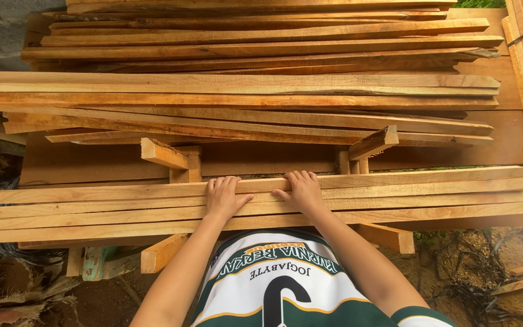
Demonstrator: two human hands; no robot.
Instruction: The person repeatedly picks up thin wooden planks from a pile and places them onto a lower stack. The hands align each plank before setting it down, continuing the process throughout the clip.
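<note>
Both hands lie flat and released on the near slats (261,203): left hand (223,198), right hand (302,191), close together at mid-length. The slats look long, stiff, rough and whippy; hold them wider apart.

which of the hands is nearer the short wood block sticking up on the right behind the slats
Right. The right hand lies flat on the near slats, just left of and below the block; the left hand rests farther left.
</note>
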